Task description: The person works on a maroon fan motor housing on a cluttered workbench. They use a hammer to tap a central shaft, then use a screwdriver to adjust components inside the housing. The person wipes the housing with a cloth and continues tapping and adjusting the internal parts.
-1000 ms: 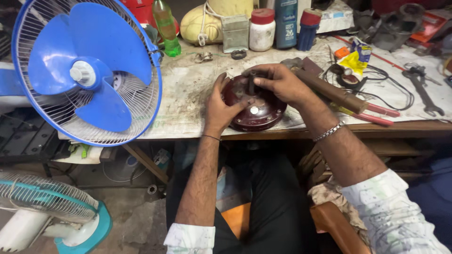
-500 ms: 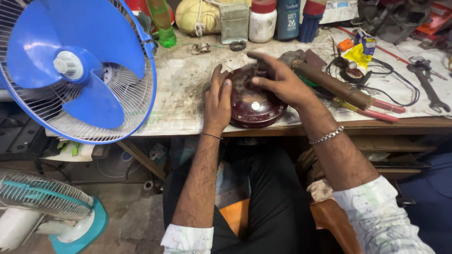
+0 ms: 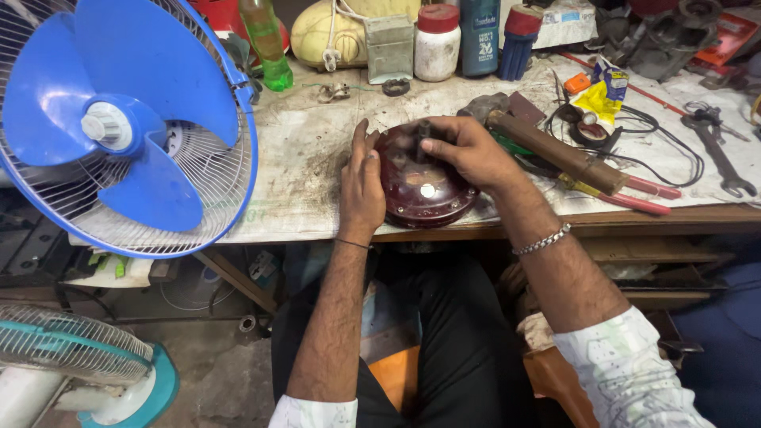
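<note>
Dark red round motor housing (image 3: 424, 186) sits at the near edge of the worn, paper-covered workbench (image 3: 301, 150), directly in front of the seated person and held between both hands. Left hand (image 3: 361, 186) presses flat and upright against the housing's left side, fingers together and pointing away from the body, palm against the rim. Right hand (image 3: 468, 150) lies over the top right of the housing, its fingers curled in toward the short dark shaft (image 3: 422, 131) that rises from the centre, fingertips pinching at or right beside it; whether they actually grip the shaft I cannot tell. A metal chain bracelet (image 3: 543, 240) circles the right wrist and a thin dark band (image 3: 351, 243) the left. Just right of the right hand, a hammer with a thick wooden handle (image 3: 555, 152) lies slanted across the bench, with red-handled pliers (image 3: 634, 194) beyond it near the front edge. Farther right are a coil of black wire (image 3: 658, 150), a yellow packet (image 3: 593, 101) and a steel spanner (image 3: 717, 154). Along the back of the bench stand a green bottle (image 3: 265, 40), a white jar with a red lid (image 3: 437, 41) and a dark blue bottle (image 3: 479, 36). To the left, a blue table fan (image 3: 119, 127) in a white wire cage leans over the bench end, and a second, teal-based fan (image 3: 87, 368) stands on the floor below
</note>
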The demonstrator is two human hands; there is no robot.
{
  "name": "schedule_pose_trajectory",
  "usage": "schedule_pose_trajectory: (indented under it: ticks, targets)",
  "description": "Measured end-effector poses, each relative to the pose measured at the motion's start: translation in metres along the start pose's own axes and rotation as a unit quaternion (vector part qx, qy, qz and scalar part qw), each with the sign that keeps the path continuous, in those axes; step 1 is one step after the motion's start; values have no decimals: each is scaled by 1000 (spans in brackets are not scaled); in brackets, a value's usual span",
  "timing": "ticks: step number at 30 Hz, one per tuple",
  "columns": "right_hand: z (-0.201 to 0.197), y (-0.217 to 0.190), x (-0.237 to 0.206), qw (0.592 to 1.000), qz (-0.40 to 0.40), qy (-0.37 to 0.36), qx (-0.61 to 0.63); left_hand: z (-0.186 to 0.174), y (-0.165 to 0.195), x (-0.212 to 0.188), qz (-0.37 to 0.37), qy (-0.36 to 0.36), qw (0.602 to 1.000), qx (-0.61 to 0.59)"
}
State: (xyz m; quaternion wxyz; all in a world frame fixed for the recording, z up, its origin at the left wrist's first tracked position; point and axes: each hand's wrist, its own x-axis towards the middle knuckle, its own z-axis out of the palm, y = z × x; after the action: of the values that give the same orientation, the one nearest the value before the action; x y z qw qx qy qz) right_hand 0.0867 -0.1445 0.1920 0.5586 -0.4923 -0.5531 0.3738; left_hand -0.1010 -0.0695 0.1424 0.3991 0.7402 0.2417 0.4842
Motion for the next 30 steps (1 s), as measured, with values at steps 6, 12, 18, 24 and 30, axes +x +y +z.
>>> schedule_pose_trajectory:
  ticks: [6,12,18,24,30]
  targets:
    - [5,7,4,977,-74,111,-168,0,-3,0,19,4,1000,16]
    - [4,0,-2,999,1,45,-16,0,-2,-1,8,7,1000,6]
    - [8,0,-1,985,-69,115,-108,1,-3,0,13,10,1000,10]
    - [13,-15,-4,997,7,71,-33,1,-2,-1,16,11,1000,15]
    - [8,-10,-7,991,5,113,-70,1,0,-1,-8,2,1000,-2]
